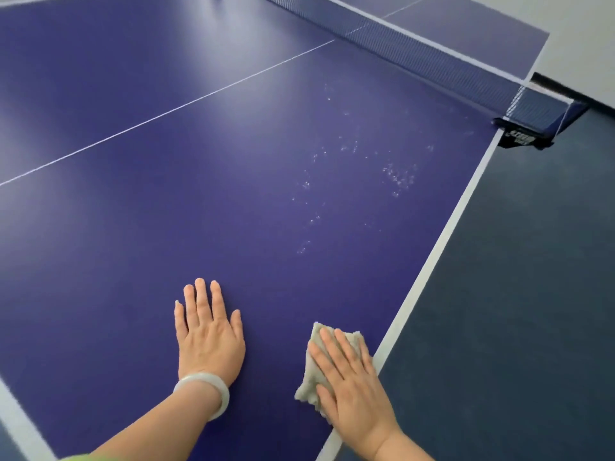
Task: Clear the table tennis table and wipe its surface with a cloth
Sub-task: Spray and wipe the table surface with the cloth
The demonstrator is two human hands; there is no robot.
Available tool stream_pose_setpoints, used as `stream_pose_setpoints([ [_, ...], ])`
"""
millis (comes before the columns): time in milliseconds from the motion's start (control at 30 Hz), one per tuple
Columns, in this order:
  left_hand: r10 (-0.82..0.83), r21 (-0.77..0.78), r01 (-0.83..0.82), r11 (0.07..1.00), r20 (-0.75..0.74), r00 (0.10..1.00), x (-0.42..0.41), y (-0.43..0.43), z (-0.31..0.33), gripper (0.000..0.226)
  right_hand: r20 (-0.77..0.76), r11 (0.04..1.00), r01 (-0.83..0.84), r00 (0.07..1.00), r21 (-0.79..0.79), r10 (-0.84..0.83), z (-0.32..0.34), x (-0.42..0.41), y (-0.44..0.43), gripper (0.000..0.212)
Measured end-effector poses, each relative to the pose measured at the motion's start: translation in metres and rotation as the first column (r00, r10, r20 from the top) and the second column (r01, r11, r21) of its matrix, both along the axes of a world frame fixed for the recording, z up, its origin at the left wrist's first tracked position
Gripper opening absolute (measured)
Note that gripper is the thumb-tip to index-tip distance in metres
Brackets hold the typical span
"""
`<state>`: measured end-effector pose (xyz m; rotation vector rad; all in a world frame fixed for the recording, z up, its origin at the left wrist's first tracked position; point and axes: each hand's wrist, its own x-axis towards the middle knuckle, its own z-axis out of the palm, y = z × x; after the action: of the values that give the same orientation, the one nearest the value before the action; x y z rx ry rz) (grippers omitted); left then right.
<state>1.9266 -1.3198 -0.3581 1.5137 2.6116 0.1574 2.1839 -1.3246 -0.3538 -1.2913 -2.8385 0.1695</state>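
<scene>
The blue table tennis table (199,194) fills most of the view. My right hand (352,384) lies flat with straight fingers on a small grey cloth (314,371), pressing it onto the table close to the white right side line. My left hand (208,331) rests flat on the bare surface a little to the left, fingers straight, a pale bangle on its wrist. A patch of whitish specks and smears (359,168) marks the surface ahead of the cloth, toward the net.
The dark net (416,58) crosses the table at the top right, clamped by a black net post (522,134) at the right edge. A thin white centre line (166,111) runs diagonally. Dark floor (532,294) lies right of the table; a pale wall (582,44) stands behind.
</scene>
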Motion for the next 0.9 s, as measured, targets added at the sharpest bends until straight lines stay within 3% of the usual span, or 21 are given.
stream_pose_setpoints([
  [100,0.009,0.016,-0.009,1.000,-0.021,1.000,0.001,0.000,-0.003,0.070,0.031,0.975,0.218,0.975,0.034,-0.219,-0.007,0.039,0.071,0.057],
  [167,0.015,0.024,-0.014,1.000,-0.051,0.999,0.000,0.001,-0.006,0.066,0.012,0.876,0.481,0.876,0.016,-0.481,-0.011,0.048,0.110,0.063],
  [233,0.014,0.014,-0.013,1.000,-0.078,0.997,-0.001,0.001,-0.009,0.067,-0.005,0.766,0.643,0.766,-0.009,-0.643,-0.013,0.031,0.125,0.067],
  [300,0.003,0.003,-0.003,1.000,-0.091,0.996,-0.002,0.001,-0.010,0.069,-0.025,0.799,0.601,0.799,0.021,-0.601,-0.013,-0.001,0.113,0.063],
  [400,0.006,0.003,-0.006,1.000,-0.083,0.997,-0.001,0.001,-0.008,0.069,-0.034,0.979,0.198,0.980,0.048,-0.197,-0.010,-0.036,0.072,0.060],
  [467,0.015,0.002,-0.015,1.000,-0.082,0.997,-0.001,0.000,-0.007,0.069,-0.027,0.997,-0.064,0.998,0.042,0.065,-0.006,-0.029,0.060,0.059],
  [533,0.013,0.010,-0.012,1.000,-0.091,0.996,-0.001,0.001,-0.008,0.069,-0.021,0.980,-0.196,0.980,0.039,0.197,-0.003,-0.003,0.079,0.058],
  [567,0.014,0.017,-0.013,1.000,-0.089,0.996,0.000,0.001,-0.009,0.069,-0.007,0.983,-0.179,0.984,0.047,0.180,-0.006,0.014,0.096,0.058],
  [633,0.017,0.023,-0.015,1.000,-0.086,0.996,0.000,0.002,-0.010,0.069,0.007,0.997,0.061,0.998,0.049,-0.062,-0.014,0.046,0.136,0.059],
  [700,0.016,0.025,-0.014,1.000,-0.099,0.995,0.000,0.002,-0.011,0.068,0.010,0.920,0.391,0.920,0.029,-0.391,-0.017,0.065,0.166,0.068],
  [767,0.019,0.028,-0.016,0.999,-0.107,0.994,-0.001,0.001,-0.011,0.067,-0.001,0.829,0.559,0.829,0.018,-0.559,-0.018,0.054,0.171,0.069],
  [833,0.022,0.025,-0.020,1.000,-0.104,0.994,0.000,0.001,-0.010,0.067,-0.018,0.830,0.555,0.832,0.049,-0.555,-0.017,0.026,0.154,0.064],
  [900,0.019,0.019,-0.017,1.000,-0.104,0.994,0.001,0.002,-0.010,0.066,-0.034,0.915,0.397,0.918,0.068,-0.396,-0.016,-0.009,0.127,0.062],
])
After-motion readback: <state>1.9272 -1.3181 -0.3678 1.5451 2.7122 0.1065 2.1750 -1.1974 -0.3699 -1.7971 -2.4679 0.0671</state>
